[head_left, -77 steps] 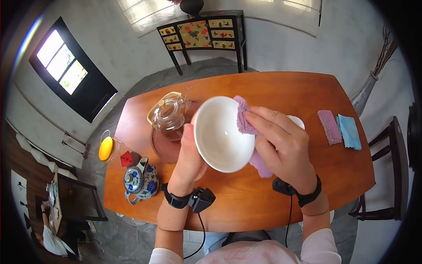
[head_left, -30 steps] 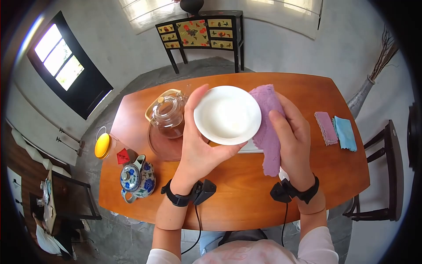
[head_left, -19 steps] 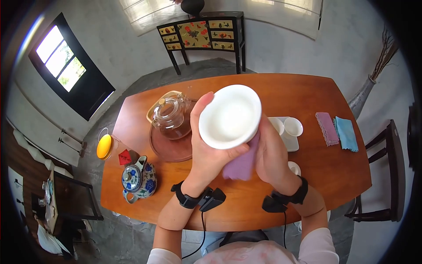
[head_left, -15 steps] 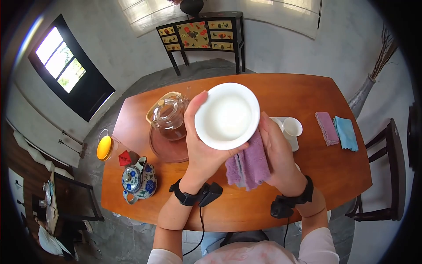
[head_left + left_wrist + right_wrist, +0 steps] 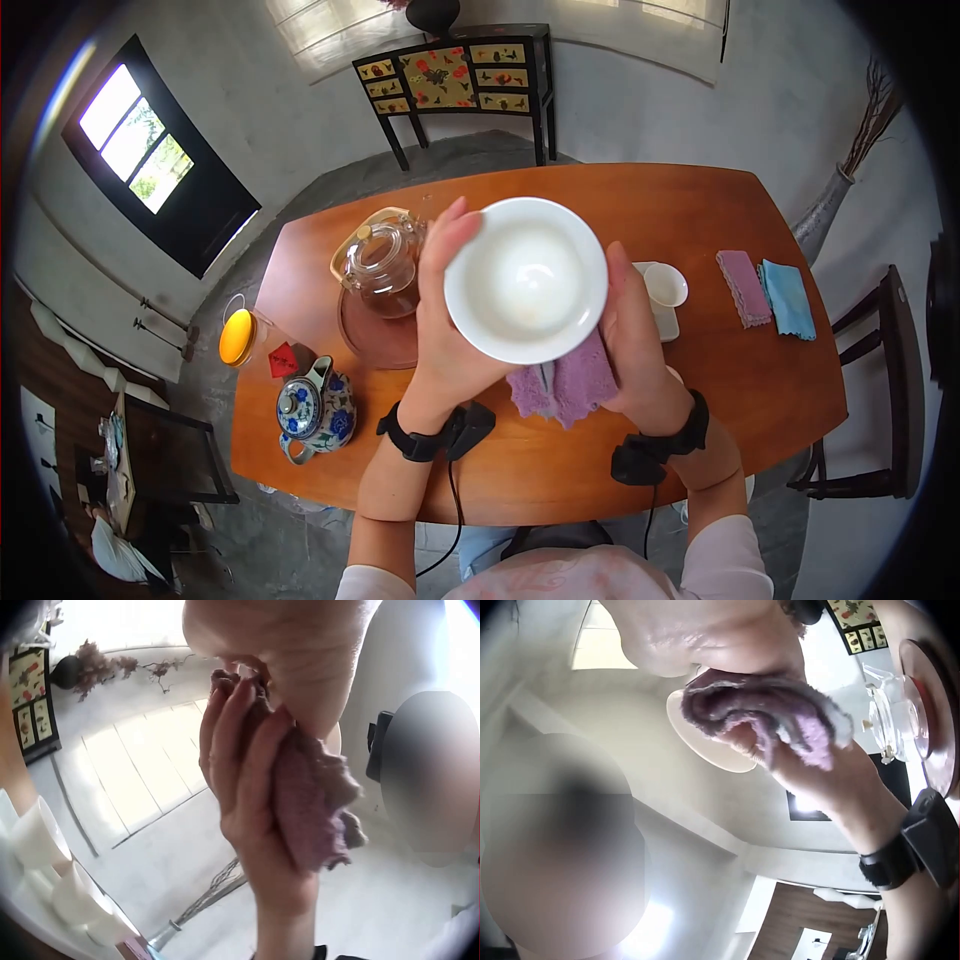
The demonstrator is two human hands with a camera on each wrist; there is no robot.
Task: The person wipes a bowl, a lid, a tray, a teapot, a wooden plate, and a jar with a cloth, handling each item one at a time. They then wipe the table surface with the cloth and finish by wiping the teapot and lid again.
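A white bowl [image 5: 526, 280] is held up above the table, its inside facing the head camera. My left hand [image 5: 446, 330] grips it from the left, thumb at the rim. On the right, my right hand [image 5: 638, 340] holds a purple cloth [image 5: 572, 385] against the bowl's underside; the cloth hangs below the bowl. The left wrist view shows the fingers of my right hand [image 5: 259, 795] curled over the cloth [image 5: 304, 799]. Seen from the right wrist, the bunched cloth [image 5: 765, 712] lies between the hands, beside the bowl's rim [image 5: 705, 746].
A glass teapot [image 5: 384, 265] stands by a round brown tray [image 5: 365, 335] at the left, with a blue-flowered teapot [image 5: 318, 408] and a yellow-lidded jar [image 5: 238, 337] nearer. Small white cups [image 5: 666, 286] sit on a white tray [image 5: 667, 324]; folded pink [image 5: 745, 289] and blue cloths [image 5: 788, 300] lie right.
The right hand has gone from wiping at the rim with the cloth to holding it under the bowl. The bowl has turned and moved slightly, staying in the left hand.
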